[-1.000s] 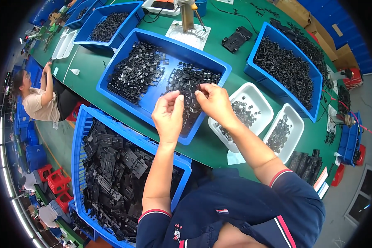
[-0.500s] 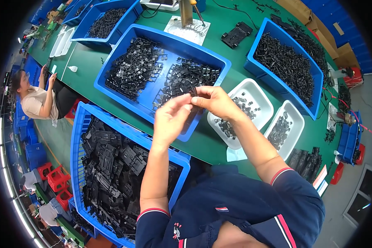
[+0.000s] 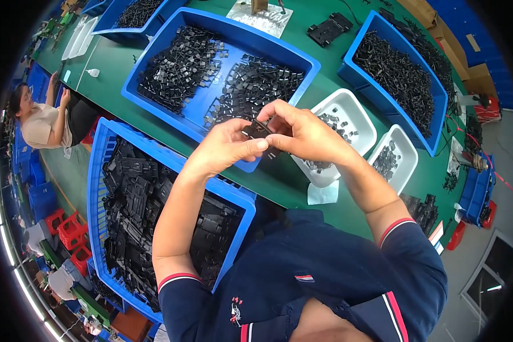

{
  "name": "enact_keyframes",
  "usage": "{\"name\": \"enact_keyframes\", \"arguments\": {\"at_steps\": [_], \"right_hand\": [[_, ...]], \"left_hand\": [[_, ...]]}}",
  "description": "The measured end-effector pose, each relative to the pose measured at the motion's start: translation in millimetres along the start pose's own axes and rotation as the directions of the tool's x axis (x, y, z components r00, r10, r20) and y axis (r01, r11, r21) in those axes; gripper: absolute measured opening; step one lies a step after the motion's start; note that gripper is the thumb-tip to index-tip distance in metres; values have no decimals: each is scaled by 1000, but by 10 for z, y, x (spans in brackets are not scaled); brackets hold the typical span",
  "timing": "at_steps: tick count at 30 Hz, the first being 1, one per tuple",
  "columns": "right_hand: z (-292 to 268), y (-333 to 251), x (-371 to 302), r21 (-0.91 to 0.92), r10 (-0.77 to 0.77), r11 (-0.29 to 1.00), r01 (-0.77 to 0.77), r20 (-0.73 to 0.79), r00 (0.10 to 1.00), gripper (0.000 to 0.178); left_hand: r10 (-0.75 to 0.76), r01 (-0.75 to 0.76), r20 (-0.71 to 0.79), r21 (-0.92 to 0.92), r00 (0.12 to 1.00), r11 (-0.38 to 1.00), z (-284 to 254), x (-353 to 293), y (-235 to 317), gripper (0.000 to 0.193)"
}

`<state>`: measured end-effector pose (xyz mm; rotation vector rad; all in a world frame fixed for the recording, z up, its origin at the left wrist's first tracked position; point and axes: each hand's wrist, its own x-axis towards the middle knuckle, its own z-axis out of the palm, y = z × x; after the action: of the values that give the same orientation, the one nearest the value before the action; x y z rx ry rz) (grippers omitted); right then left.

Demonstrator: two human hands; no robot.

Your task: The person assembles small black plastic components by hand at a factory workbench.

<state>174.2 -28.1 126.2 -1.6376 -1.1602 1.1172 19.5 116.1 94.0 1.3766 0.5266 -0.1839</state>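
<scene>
Between my two hands, above the near edge of a wide blue tray (image 3: 210,91), is a black plastic part (image 3: 256,130). My left hand (image 3: 225,145) grips its left side, thumb along the near edge. Fingers of my right hand (image 3: 302,134) are closed around the other side, with the thumb tip close to the left thumb. Much of the part is hidden by the fingers. Two heaps of small black pieces (image 3: 182,68) lie in the blue tray. Beside my right wrist, a white tray (image 3: 369,134) holds small dark and shiny pieces.
A blue crate (image 3: 98,196) full of black plastic parts stands left of my left forearm. Another white tray (image 3: 407,165) and a blue bin (image 3: 442,105) of black pieces stand to the right. A pale cloth (image 3: 323,192) lies at the table edge. A person (image 3: 43,119) sits far left.
Both hands have come closer to me, and the black part now shows between them. My left forearm has swung outward to the left. The whole view has shifted slightly.
</scene>
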Motion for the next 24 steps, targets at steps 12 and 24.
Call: {"name": "enact_keyframes", "arguments": {"at_steps": [12, 24], "right_hand": [[27, 148, 2, 25, -196, 980, 197, -51, 979, 31], [44, 99, -48, -203, -145, 970, 138, -22, 989, 35]], "left_hand": [[-58, 71, 85, -154, 995, 985, 63, 22, 133, 42], [-61, 62, 9, -104, 998, 993, 171, -13, 45, 20]]}}
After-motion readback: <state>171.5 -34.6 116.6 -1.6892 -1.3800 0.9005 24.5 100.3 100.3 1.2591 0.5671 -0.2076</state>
